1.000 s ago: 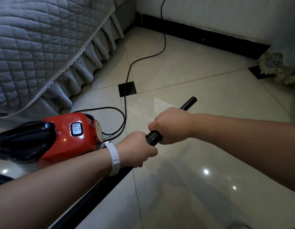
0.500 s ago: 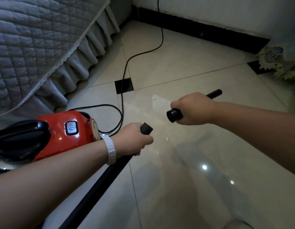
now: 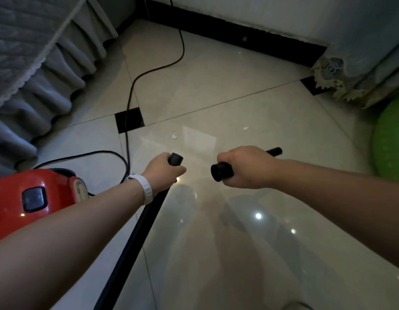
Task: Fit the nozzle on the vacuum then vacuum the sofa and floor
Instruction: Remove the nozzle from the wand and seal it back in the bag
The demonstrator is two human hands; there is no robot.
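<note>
Two parts joined a second ago are now held apart, the wand point(image 3: 175, 159) in the left grip point(image 3: 164, 170), the nozzle point(image 3: 222, 171) in the right grip point(image 3: 246, 167), so fitting is judged undone

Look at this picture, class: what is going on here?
A person stands over a tiled floor, holding two black vacuum parts apart. The left hand grips the wand near its open end; the right hand holds a slim nozzle. The pieces are not joined. A red vacuum sits at left, its cord trailing away.
</note>
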